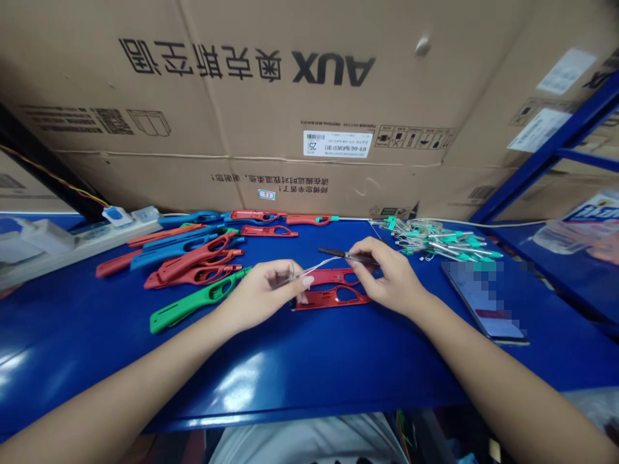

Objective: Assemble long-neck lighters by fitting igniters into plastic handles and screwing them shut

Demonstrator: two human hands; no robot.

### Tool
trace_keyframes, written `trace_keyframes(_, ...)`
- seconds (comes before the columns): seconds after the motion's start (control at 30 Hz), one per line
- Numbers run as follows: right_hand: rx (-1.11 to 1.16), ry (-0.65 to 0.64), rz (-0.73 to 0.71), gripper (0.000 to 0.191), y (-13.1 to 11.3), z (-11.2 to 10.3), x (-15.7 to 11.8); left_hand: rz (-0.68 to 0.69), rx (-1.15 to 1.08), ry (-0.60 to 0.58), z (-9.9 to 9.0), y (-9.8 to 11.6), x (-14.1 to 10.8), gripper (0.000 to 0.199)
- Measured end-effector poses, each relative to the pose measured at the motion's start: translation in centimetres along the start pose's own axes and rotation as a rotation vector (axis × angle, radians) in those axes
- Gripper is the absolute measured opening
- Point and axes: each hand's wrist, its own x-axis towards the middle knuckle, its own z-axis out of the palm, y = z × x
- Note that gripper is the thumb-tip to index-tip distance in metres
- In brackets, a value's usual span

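The glossy blue table (338,367) carried 2 red shells (314,300); a cardboard carton (242,122) stood behind them, a blue frame (532,166) to their right. Above the shells, the left hand (271,283) had its grip pinched closed on pale wires (322,263), the right hand (387,274) its grip closed around a slim dark tool (333,252). Left of the shells lay coloured casings (181,316) and a power strip (91,246); right, a phone (471,290).

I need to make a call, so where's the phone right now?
In the head view, the phone lies on the blue table to the right of the right hand, on the near side of the teal-tipped parts.
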Motion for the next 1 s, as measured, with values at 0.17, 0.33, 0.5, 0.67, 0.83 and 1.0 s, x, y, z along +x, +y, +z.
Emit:
trace_keyframes(0.17, -0.012, -0.014, 0.005, 0.011, 0.26, 0.15, -0.06, -0.104, -0.118, -0.014, -0.3, 0.39, -0.05, 0.039)
trace_keyframes(0.33, -0.004, -0.059, -0.049, 0.013, -0.02, -0.24, 0.14, -0.152, -0.254, -0.002, -0.65, 0.13, 0.07, 0.039)
trace_keyframes(0.5, -0.002, -0.091, -0.123, 0.009, 0.1, -0.7, 0.5, -0.14, -0.229, 0.043, -0.68, 0.26, -0.02, 0.036)
trace_keyframes(0.67, -0.039, -0.109, -0.162, 0.009, 0.34, -0.68, 0.67, -0.117, -0.138, 0.137, -0.63, 0.5, -0.16, 0.032)
trace_keyframes(0.83, -0.105, -0.116, -0.195, 0.013, 0.48, -0.63, 0.67, -0.058, -0.038, 0.186, -0.66, 0.79, -0.14, 0.028)
trace_keyframes(1.0, -0.24, -0.107, -0.283, 0.015, 0.6, -0.81, 0.79, 0.066, 0.139, 0.312, -0.37, 1.04, -0.42, 0.022)
